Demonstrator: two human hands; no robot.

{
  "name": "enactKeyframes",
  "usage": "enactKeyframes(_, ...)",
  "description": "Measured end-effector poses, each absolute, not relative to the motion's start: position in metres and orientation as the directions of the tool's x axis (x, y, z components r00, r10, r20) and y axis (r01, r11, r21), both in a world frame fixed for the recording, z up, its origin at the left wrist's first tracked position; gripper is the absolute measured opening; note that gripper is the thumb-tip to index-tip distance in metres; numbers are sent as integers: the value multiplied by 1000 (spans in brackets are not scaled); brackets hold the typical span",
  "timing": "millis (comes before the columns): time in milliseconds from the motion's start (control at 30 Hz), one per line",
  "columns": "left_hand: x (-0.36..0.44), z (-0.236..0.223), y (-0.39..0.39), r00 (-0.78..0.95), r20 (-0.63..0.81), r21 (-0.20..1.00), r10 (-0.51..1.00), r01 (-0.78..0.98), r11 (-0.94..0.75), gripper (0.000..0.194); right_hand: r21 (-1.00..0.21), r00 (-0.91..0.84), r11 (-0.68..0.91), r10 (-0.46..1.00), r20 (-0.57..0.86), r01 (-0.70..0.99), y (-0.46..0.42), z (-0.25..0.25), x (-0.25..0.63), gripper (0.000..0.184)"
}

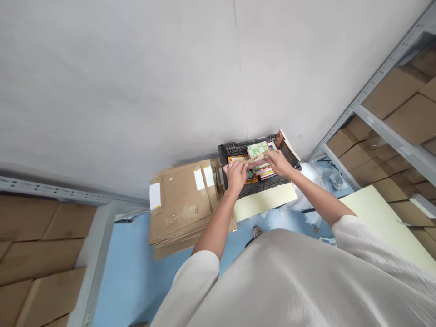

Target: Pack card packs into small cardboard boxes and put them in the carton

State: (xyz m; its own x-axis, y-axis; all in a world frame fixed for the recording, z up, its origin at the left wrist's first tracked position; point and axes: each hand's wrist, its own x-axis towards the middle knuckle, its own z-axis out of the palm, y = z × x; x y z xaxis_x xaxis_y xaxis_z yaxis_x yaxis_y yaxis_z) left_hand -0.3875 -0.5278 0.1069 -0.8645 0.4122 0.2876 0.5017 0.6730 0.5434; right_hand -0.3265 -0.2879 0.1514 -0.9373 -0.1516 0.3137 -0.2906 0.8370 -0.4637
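Observation:
Over a black plastic crate (223,156) of books, both my hands hold a thin, pale pink and beige book (256,160), seen nearly edge-on. My left hand (235,175) grips its left end, while my right hand (277,162) pinches the right end. Beneath it in the crate lie a green-and-white patterned book (258,149) and several other colourful ones, partly covered by my hands. A dark book with a pale edge (288,150) leans upright at the crate's right side.
Flattened cardboard boxes (184,195) are stacked left of the crate. A pale yellow tabletop (267,202) shows at the crate's front. Metal shelves (395,129) with brown cartons stand on both sides. White plastic bags (308,181) lie at the right, and a wall (190,81) rises behind.

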Motion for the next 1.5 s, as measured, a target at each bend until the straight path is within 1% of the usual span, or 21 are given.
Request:
enactKeyframes(133, -354, 116, -492, -816, 316, 520, 485, 576, 631, 39, -473, -917, 840, -70, 393, -267, -256, 163, -276, 40)
enactKeyframes(233, -322, 121, -459, -779, 318, 500, 541, 622, 602, 39, -450, -916, 869, -12, 400, -207, -225, 166, -232, 34)
enactKeyframes(367, -268, 122, -404, -713, 301, 482, 633, 687, 545, 38, -426, -891, 903, 152, 427, -50, -177, 159, -162, 28)
enactKeyframes(433, -238, 120, -373, -677, 283, 478, 679, 713, 512, 36, -439, -869, 897, 254, 424, 48, -153, 151, -122, 28)
enactKeyframes(500, -207, 116, -341, -636, 258, 478, 727, 738, 475, 34, -475, -850, 869, 353, 391, 143, -131, 140, -79, 29)
enactKeyframes(600, -161, 108, -292, -560, 221, 487, 798, 773, 407, 32, -550, -794, 782, 519, 316, 292, -103, 122, -15, 32)
enactKeyframes(700, -118, 99, -245, -460, 175, 496, 871, 805, 325, 32, -636, -702, 653, 672, 235, 411, -80, 108, 45, 32)
enactKeyframes(833, -66, 87, -190, -298, 128, 494, 946, 846, 200, 31, -739, -567, 471, 810, 147, 481, -56, 97, 112, 28)
enactKeyframes(933, -34, 78, -155, -173, 117, 468, 978, 878, 99, 30, -762, -442, 336, 894, 72, 554, -40, 89, 149, 26)
enactKeyframes(1033, -10, 70, -124, -31, 118, 428, 993, 903, -23, 27, -758, -310, 208, 951, 7, 618, -22, 79, 177, 20)
enactKeyframes(1133, 6, 60, -93, 111, 117, 398, 987, 905, -149, 28, -761, -212, 102, 976, -48, 641, 0, 64, 195, 12)
enactKeyframes(1300, 19, 37, -38, 294, 92, 415, 952, 858, -305, 38, -771, -61, -106, 981, -185, 627, 46, 32, 209, 14)
enactKeyframes(1400, 14, 22, -6, 376, 25, 428, 926, 833, -350, 41, -740, 5, -150, 981, -195, 656, 73, 10, 212, 18)
enactKeyframes(1500, 1, 8, 24, 407, -82, 401, 910, 849, -344, 39, -696, 29, -156, 981, -190, 701, 98, -8, 217, 22)
